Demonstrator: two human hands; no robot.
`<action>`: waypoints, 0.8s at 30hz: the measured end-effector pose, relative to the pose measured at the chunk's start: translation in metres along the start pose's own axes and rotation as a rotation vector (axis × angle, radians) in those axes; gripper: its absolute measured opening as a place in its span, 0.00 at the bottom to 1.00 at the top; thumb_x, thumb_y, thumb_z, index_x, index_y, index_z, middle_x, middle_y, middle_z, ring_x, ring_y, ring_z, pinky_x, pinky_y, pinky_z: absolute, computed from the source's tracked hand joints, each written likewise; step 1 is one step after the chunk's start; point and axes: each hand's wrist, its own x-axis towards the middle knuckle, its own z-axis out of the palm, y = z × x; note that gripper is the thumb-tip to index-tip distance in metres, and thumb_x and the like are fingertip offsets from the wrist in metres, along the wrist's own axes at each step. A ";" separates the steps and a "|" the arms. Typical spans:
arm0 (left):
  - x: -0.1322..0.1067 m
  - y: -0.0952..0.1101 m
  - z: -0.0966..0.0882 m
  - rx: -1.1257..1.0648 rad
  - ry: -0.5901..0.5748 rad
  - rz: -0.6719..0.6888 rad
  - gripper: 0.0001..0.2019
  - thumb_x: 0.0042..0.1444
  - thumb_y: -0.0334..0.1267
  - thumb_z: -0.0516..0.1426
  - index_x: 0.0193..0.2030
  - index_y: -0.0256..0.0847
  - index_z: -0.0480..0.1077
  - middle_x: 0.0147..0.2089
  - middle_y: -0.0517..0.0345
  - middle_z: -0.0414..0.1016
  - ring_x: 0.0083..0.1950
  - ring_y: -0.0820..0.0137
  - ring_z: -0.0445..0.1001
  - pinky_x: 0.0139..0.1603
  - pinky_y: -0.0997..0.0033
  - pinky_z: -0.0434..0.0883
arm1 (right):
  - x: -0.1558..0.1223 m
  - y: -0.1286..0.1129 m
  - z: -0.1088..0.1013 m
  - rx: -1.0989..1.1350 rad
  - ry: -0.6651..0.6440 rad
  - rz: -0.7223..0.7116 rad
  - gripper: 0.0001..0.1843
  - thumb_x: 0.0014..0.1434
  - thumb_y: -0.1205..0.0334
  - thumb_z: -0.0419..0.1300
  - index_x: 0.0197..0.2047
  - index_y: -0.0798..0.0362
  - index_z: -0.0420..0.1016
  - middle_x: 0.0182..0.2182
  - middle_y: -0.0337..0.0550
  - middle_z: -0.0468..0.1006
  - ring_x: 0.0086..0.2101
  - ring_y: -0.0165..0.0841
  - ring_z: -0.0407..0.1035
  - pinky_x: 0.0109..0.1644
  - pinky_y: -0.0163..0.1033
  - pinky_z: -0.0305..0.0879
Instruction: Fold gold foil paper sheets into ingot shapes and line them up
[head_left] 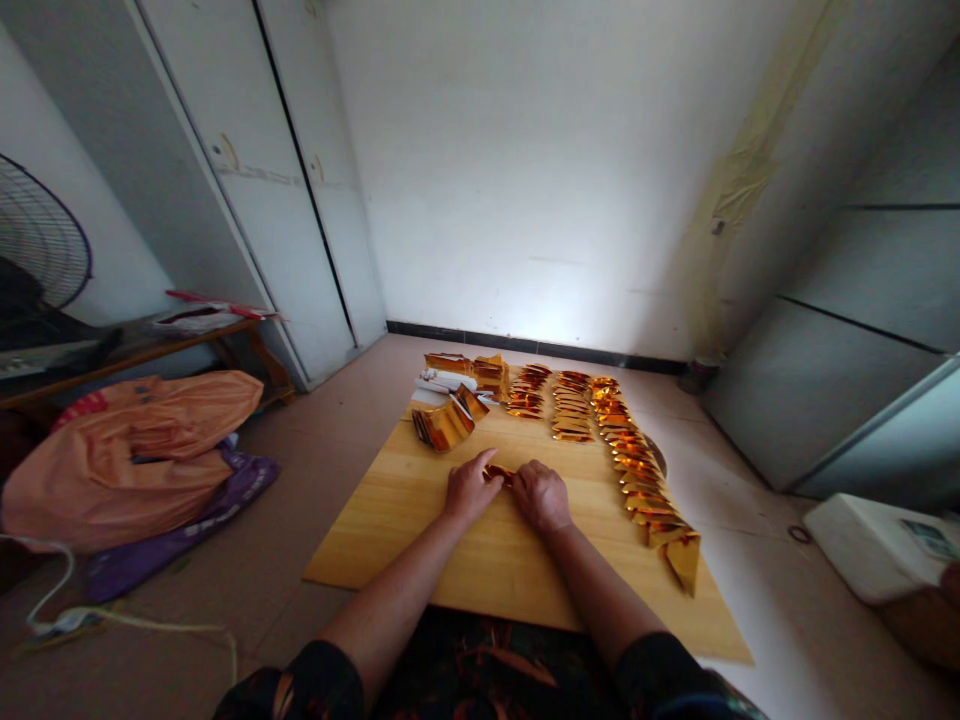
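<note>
Between my two hands is a small piece of gold foil paper (498, 473), partly covered by the fingers. My left hand (472, 488) grips its left end with the thumb on top. On the right end, my right hand (541, 495) is closed with fingers curled. Just beyond the left hand lies a curved stack of gold foil sheets (448, 424). Folded gold foil pieces stand in rows: a short row (528, 392), a middle row (572, 408) and a long row (637, 460) along the right side of the wooden board (420, 530).
More gold foil stacks (491, 374) and a white bundle (444, 381) lie at the board's far edge. An orange bag (127, 460) and purple bag (187, 515) are on the left floor, near a cable (150, 620). A white box (877, 545) stands right.
</note>
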 end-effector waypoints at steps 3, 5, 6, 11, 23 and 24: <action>0.001 0.003 0.002 -0.052 -0.013 -0.077 0.27 0.52 0.37 0.58 0.60 0.48 0.63 0.42 0.61 0.78 0.42 0.70 0.74 0.49 0.70 0.67 | -0.001 0.000 0.000 0.011 0.007 0.024 0.14 0.64 0.63 0.50 0.30 0.54 0.73 0.29 0.42 0.74 0.28 0.28 0.65 0.33 0.33 0.50; 0.001 0.004 0.004 -0.069 -0.001 -0.087 0.27 0.52 0.37 0.58 0.61 0.48 0.63 0.43 0.61 0.78 0.42 0.70 0.74 0.49 0.70 0.66 | -0.001 0.000 -0.001 0.010 0.014 0.037 0.14 0.64 0.63 0.50 0.30 0.54 0.73 0.29 0.42 0.74 0.28 0.28 0.65 0.33 0.33 0.49; 0.001 0.003 0.006 -0.068 0.004 -0.086 0.28 0.52 0.36 0.59 0.61 0.48 0.62 0.43 0.62 0.78 0.42 0.70 0.74 0.49 0.70 0.66 | -0.001 0.000 -0.001 0.008 0.017 0.038 0.14 0.64 0.63 0.50 0.30 0.54 0.73 0.29 0.42 0.74 0.28 0.28 0.65 0.33 0.34 0.49; 0.002 0.002 0.009 -0.016 0.006 -0.075 0.27 0.52 0.34 0.58 0.61 0.50 0.62 0.40 0.63 0.78 0.40 0.70 0.74 0.48 0.70 0.66 | -0.002 -0.001 -0.003 -0.014 0.025 0.043 0.14 0.64 0.63 0.50 0.30 0.54 0.72 0.29 0.42 0.74 0.28 0.28 0.65 0.34 0.35 0.48; -0.003 0.008 0.004 0.055 0.001 -0.048 0.25 0.54 0.38 0.57 0.60 0.49 0.63 0.37 0.63 0.78 0.40 0.69 0.75 0.52 0.68 0.65 | -0.002 0.003 -0.002 0.037 0.050 0.060 0.12 0.63 0.64 0.52 0.30 0.53 0.73 0.29 0.41 0.74 0.30 0.28 0.65 0.35 0.34 0.48; -0.003 0.008 0.004 0.047 0.005 -0.046 0.24 0.54 0.39 0.57 0.59 0.48 0.64 0.36 0.63 0.79 0.40 0.69 0.75 0.52 0.68 0.65 | -0.002 0.004 -0.002 0.040 0.052 0.058 0.12 0.63 0.64 0.52 0.30 0.53 0.73 0.30 0.41 0.74 0.30 0.28 0.65 0.36 0.34 0.48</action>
